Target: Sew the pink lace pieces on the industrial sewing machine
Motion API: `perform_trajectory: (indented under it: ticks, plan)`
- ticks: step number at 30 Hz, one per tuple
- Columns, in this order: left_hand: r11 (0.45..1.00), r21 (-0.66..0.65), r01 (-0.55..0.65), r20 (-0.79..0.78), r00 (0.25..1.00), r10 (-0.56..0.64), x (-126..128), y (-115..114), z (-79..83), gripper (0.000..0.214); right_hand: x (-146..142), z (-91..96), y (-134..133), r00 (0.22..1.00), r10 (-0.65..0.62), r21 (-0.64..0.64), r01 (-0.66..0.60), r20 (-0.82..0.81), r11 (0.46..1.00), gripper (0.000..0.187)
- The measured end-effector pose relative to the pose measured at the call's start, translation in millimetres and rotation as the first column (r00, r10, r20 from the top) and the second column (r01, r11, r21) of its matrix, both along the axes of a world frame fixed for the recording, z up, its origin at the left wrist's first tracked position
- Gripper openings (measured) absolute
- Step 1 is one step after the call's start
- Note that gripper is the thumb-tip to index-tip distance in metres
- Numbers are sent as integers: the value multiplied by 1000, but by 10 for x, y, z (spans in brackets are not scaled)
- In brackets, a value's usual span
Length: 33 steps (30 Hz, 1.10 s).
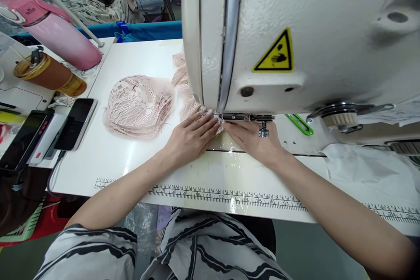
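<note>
My left hand [192, 136] lies flat, fingers stretched out and close together, pressing a pink lace piece [193, 107] against the white table [108, 162] just left of the presser foot [243, 117]. My right hand [254, 140] rests flat beside it, fingers pointing at the foot under the white sewing machine head [295, 30]. The fingertips of both hands meet at the lace edge. A stack of pink lace pieces [138, 105] sits on the table to the left of my left hand.
A pink bottle [55, 30], a brown cup [49, 74] and two phones [75, 123] lie at the left. Green snips [300, 123] rest right of the needle. A ruler strip [229, 197] runs along the table's front edge. White cloth [361, 166] lies at right.
</note>
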<state>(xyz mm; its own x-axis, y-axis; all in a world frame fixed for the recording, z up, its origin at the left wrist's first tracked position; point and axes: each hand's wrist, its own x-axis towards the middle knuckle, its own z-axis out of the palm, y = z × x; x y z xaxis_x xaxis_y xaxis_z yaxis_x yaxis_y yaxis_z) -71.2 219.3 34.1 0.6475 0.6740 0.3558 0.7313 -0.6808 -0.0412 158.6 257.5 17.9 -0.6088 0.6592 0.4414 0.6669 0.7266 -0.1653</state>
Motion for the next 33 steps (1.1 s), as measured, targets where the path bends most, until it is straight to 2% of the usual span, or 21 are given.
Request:
perform_trajectory:
  ticks: [4, 9, 15, 20, 25, 30, 33]
  plan:
    - [999, -46, 4, 33, 999, -3, -63, 20, 22, 40, 32, 7, -85, 998, 56, 131, -56, 4, 990, 21]
    - [1000, -8, -13, -12, 1000, 12, -79, 24, 55, 37, 11, -13, -101, 1000, 23, 219, -26, 15, 975, 19]
    - [998, -59, -39, 36, 998, 41, -78, 22, 30, 41, -11, -42, -122, 998, -16, 194, 6, 53, 981, 22]
    - [997, -52, -51, 10, 999, 52, -62, 21, 28, 42, -11, -74, -124, 998, -50, 194, 41, 39, 980, 23]
    - [998, -2, -65, -25, 998, 65, -19, 7, 46, 39, -6, -24, -95, 998, -28, 221, 14, 59, 975, 23]
    - [996, -16, -87, 6, 996, 87, 16, -9, 30, 39, -18, 23, -70, 999, -13, 208, 1, 52, 978, 24]
    - [995, 28, -93, -9, 996, 93, 29, -13, 19, 38, -16, 1, -81, 997, -46, 239, 29, 65, 971, 26]
